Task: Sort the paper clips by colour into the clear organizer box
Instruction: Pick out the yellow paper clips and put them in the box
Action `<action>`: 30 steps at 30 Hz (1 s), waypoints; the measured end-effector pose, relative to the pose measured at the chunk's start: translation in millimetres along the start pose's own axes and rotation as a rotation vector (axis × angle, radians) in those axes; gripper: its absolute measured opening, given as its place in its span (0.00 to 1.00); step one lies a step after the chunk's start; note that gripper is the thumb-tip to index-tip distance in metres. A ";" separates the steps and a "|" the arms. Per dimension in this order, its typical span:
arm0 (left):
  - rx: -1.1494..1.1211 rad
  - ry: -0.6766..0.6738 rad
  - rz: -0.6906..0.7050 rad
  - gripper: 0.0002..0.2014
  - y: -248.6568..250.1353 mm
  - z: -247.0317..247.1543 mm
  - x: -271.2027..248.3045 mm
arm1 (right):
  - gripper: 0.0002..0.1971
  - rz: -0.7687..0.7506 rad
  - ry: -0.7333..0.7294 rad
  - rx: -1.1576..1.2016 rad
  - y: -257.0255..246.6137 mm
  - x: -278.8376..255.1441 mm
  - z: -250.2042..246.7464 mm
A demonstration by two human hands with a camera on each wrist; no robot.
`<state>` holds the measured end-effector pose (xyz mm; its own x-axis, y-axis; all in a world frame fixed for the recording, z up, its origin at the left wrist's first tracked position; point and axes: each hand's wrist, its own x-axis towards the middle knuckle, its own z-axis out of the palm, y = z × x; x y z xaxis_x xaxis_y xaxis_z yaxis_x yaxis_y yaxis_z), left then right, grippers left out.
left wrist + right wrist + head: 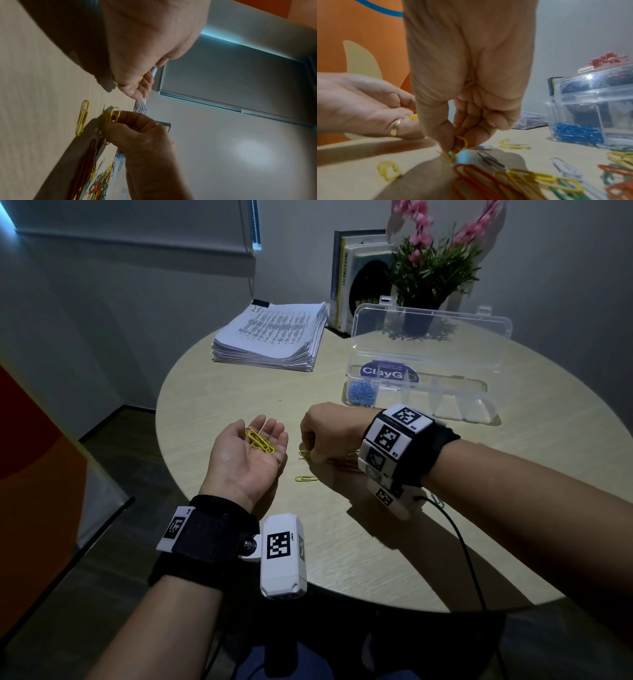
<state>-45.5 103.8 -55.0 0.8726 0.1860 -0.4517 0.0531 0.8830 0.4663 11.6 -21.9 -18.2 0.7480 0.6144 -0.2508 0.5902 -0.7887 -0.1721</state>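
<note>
Hands: left hand (247, 455) palm-up, cupping yellow clips (259, 441); right hand (326, 432) pinching yellow clip (461, 144) at table (376, 542).

Your left hand (248, 451) lies palm up with its fingers relaxed, yellow paper clips (259, 441) resting in the cupped palm. Your right hand (327, 430) is knuckles up just beside it, its thumb and fingertips (448, 143) pinching a few yellow clips (459, 146) low against the table (394, 542).

A round, pale wood bench (342, 542) carries a paper stack (270, 337) upper centre, a clear organizer box (421, 392) right, and loose paper clips (539, 180) mid-frame.
</note>
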 end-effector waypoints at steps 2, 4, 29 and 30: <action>0.015 -0.001 0.003 0.16 -0.4 -0.2 -0.2 | 0.10 0.005 0.013 0.064 1.3 -1.9 -3.7; 0.032 -0.002 -0.005 0.16 -1.3 -0.2 0.9 | 0.09 0.009 0.060 0.130 2.2 -2.7 -10.4; -0.049 -0.010 -0.020 0.18 -7.2 2.7 1.0 | 0.03 -0.069 -0.018 0.075 -3.2 -13.4 -12.7; -0.057 -0.006 -0.012 0.18 -4.8 1.9 1.1 | 0.04 -0.085 -0.032 0.045 -5.9 -13.8 -7.2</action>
<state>-43.9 98.9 -56.3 0.8749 0.1725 -0.4525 0.0365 0.9083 0.4167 0.0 -25.6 -6.8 0.6850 0.6791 -0.2639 0.6365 -0.7340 -0.2368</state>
